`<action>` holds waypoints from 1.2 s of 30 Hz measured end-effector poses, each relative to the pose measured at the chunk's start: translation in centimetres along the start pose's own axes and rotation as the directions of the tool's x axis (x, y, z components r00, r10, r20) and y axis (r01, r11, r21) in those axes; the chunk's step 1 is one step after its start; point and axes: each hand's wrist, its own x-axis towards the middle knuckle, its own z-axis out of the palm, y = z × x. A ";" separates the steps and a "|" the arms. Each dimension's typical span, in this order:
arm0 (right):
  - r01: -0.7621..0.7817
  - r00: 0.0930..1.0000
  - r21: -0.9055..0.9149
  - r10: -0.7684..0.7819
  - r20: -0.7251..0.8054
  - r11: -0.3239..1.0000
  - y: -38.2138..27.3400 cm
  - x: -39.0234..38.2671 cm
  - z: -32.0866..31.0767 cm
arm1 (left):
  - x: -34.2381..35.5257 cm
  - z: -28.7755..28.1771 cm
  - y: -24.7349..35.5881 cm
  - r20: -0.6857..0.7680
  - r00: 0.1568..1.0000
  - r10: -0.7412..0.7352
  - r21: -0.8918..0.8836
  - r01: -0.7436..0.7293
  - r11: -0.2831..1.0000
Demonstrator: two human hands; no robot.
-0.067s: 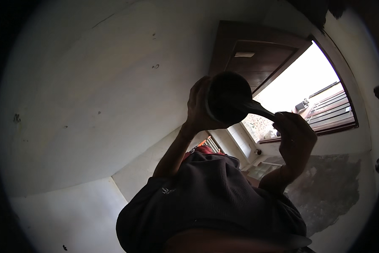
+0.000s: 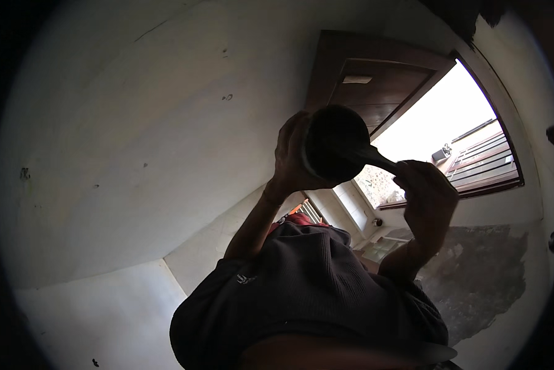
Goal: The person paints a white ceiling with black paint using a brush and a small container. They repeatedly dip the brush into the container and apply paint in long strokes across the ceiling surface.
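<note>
My left hand (image 2: 287, 157) is wrapped round the side of a dark, round, open container (image 2: 335, 132), held up in front of my chest. The inside of the container is in deep shadow, so its contents cannot be made out. My right hand (image 2: 430, 196) pinches the handle of what looks like a paintbrush (image 2: 378, 158). Its wide end reaches over the rim into the container and is lost in the dark there. Both hands are mostly in silhouette against the light.
A dark brown wooden door (image 2: 382, 77) stands open beside a bright doorway (image 2: 437, 123) with railings outside. A pale, marked wall (image 2: 135, 142) fills the left. On the right, a lower wall carries a rough grey patch (image 2: 480, 277). Something red and orange (image 2: 300, 217) shows behind my shirt.
My right hand has shifted slightly left, toward the container, pushing the paintbrush a little further in. My left hand and the container stay almost in place.
</note>
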 end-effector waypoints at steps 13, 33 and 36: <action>-0.087 0.970 0.262 0.022 0.242 0.961 0.7 3.0 6.1 | 0.2 0.1 0.3 0.016 0.997 0.079 -0.071 -0.077 0.994; 0.110 0.906 0.510 0.125 -0.405 0.853 3.1 1.5 1.6 | 0.7 1.5 2.0 0.158 0.982 -0.100 -0.135 0.122 0.983; 0.107 0.871 0.494 0.158 -0.464 0.863 3.0 1.5 0.9 | 0.2 1.5 2.3 0.182 0.974 -0.135 -0.136 0.161 0.978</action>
